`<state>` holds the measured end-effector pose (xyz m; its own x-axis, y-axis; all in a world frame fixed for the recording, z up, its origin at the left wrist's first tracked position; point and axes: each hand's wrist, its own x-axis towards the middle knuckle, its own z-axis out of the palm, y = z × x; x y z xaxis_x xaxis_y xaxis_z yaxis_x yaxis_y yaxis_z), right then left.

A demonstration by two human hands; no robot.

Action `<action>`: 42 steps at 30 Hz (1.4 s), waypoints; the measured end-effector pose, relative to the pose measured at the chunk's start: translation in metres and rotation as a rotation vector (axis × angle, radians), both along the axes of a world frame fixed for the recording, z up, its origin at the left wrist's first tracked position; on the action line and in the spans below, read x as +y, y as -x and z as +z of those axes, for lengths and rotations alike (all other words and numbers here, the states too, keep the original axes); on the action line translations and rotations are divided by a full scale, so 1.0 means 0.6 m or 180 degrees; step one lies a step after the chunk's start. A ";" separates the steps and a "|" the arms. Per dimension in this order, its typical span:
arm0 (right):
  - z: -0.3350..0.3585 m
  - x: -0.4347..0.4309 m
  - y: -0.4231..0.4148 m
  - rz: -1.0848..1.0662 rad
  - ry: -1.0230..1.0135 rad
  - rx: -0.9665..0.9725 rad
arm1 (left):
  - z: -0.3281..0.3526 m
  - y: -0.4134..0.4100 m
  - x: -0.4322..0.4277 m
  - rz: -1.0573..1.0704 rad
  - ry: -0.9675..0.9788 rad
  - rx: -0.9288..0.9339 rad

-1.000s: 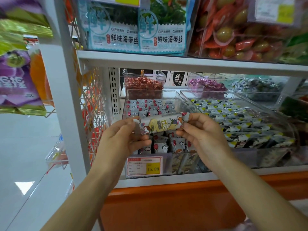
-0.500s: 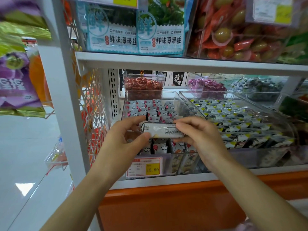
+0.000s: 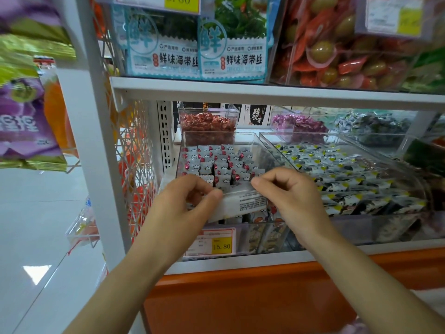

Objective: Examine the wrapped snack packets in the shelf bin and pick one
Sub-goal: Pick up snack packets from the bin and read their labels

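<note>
- At the centre of the frame, the left hand (image 3: 183,203) pinched the left end of a snack packet (image 3: 245,204) between curled thumb and fingers.
- The right hand (image 3: 289,196) pinched the packet's right end in the same way.
- The packet was held level over the front of a clear shelf bin (image 3: 243,135). Its white back faced up, with small print too fine to read.
- That bin held rows of small wrapped packets (image 3: 216,162), grey-white with cloud marks and red spots.
- Just right of it, a wider clear bin (image 3: 301,133) held dark-and-white packets with yellow corners (image 3: 337,174).
- Behind them, a small clear box held red-wrapped sweets (image 3: 207,124), and another held purple-wrapped ones (image 3: 298,124).
- A price tag (image 3: 212,243) on the front of the first bin read "15.80" on yellow.
- On the upper shelf stood blue-and-white seaweed packs (image 3: 168,44) printed "鲜味海带丝".
- At the upper right, a clear box held red pouches with green olive-like pieces (image 3: 337,56).
</note>
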<state>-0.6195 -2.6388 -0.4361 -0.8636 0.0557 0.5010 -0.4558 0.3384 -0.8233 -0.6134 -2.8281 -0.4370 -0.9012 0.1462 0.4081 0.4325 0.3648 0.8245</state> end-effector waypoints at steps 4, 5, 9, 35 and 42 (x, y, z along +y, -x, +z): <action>0.000 -0.001 -0.002 0.0136 -0.0081 -0.0035 | 0.011 0.004 -0.010 0.0050 0.0056 -0.0034; 0.000 -0.002 -0.002 0.0151 -0.0078 -0.0042 | 0.013 0.005 -0.013 0.0033 0.0099 -0.0037; 0.003 -0.005 -0.004 0.0221 -0.0090 -0.0081 | 0.017 0.011 -0.023 -0.0018 0.0262 -0.0018; -0.004 0.003 0.003 0.0650 0.0693 -0.0646 | -0.013 0.020 0.000 0.0282 0.0249 0.0289; 0.018 0.004 0.039 0.0020 0.0736 -0.0162 | -0.003 0.038 0.018 0.1023 0.1643 0.0949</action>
<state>-0.6427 -2.6365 -0.4255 -0.8881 0.1584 0.4314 -0.4133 0.1353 -0.9005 -0.6363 -2.8171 -0.4389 -0.7922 0.1327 0.5957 0.4187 0.8283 0.3723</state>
